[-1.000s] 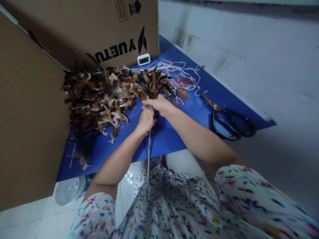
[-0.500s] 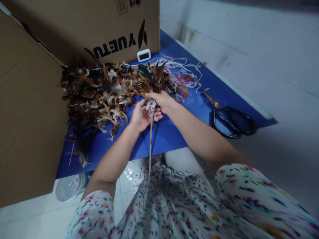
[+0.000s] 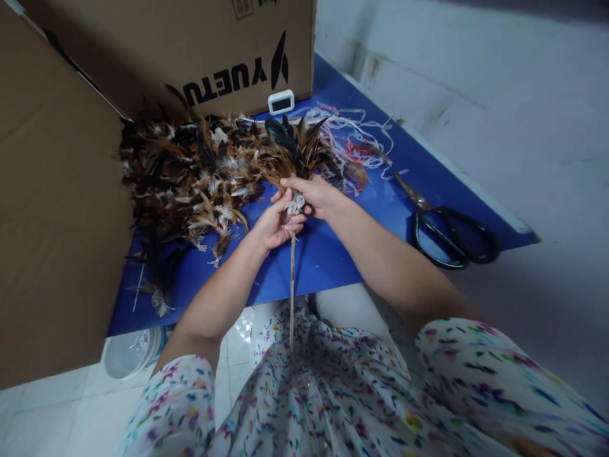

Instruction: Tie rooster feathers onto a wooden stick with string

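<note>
Between my hands is a feather duster (image 3: 304,149) of brown and black feathers on a thin stick (image 3: 292,285), whose lower end reaches down against my clothes. My left hand (image 3: 276,222) is closed around the pale feather bases where they meet the stick. My right hand (image 3: 323,197) pinches the feathers just above, its thumb lying across them. Whitish quill ends (image 3: 295,203) show between the two hands. Just left of my hands lies a wide heap of loose brown, black and white feathers (image 3: 190,171).
Large black-handled scissors (image 3: 442,228) lie on the right of the blue table (image 3: 328,266). Tangled white and red strips (image 3: 356,139) are at the back, near a small white digital clock (image 3: 281,101). Cardboard boxes (image 3: 143,57) stand behind and left; a clear bucket (image 3: 130,355) is below.
My left fingers have closed in around the feather bases and stick, where the hand was more open before. My right hand keeps its pinch. The view has shifted slightly.
</note>
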`<move>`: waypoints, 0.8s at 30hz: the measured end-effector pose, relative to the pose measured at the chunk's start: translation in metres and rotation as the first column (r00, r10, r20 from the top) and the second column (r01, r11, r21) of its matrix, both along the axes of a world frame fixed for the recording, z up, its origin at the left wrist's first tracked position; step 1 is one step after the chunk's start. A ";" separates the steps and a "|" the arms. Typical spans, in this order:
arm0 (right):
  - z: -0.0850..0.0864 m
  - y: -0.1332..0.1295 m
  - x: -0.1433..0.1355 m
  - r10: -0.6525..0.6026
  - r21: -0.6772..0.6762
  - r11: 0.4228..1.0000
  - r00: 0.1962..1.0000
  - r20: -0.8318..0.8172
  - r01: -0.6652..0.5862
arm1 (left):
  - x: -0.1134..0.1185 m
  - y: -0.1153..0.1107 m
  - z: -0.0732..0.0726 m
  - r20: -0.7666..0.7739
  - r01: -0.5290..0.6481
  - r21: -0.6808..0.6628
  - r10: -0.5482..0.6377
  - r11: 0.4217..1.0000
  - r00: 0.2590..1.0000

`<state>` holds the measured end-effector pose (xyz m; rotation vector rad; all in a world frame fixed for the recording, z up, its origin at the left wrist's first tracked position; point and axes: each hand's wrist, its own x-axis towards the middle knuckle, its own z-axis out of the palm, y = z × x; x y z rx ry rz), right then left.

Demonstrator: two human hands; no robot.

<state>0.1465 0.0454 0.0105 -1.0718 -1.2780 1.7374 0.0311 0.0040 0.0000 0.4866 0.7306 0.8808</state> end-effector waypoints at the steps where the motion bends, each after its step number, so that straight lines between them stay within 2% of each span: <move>1: 0.000 0.000 0.000 0.017 0.000 1.000 1.000 -0.019 -0.017 | 0.000 -0.001 0.001 0.009 0.010 0.001 -0.010 1.000 1.000; 7: -0.003 0.001 0.001 0.045 -0.037 0.998 0.991 -0.123 -0.050 | -0.002 -0.003 0.001 0.064 0.101 0.042 -0.103 0.994 0.993; 10: -0.007 0.004 0.000 0.062 -0.063 0.995 0.983 -0.175 -0.074 | -0.003 -0.004 0.003 0.038 0.104 0.045 -0.105 0.994 0.994; 15: -0.014 0.009 0.000 0.057 -0.119 0.989 0.977 -0.206 -0.083 | -0.001 -0.008 0.008 -0.105 0.071 0.067 -0.064 0.995 0.992; 21: -0.015 0.008 0.000 0.049 -0.081 0.994 0.952 -0.301 -0.077 | 0.006 -0.013 0.009 -0.294 0.028 0.136 0.013 0.990 0.956; 24: -0.015 0.006 -0.003 0.019 -0.016 1.000 0.956 -0.294 -0.024 | 0.011 -0.016 0.010 -0.381 0.014 0.176 0.055 0.984 0.923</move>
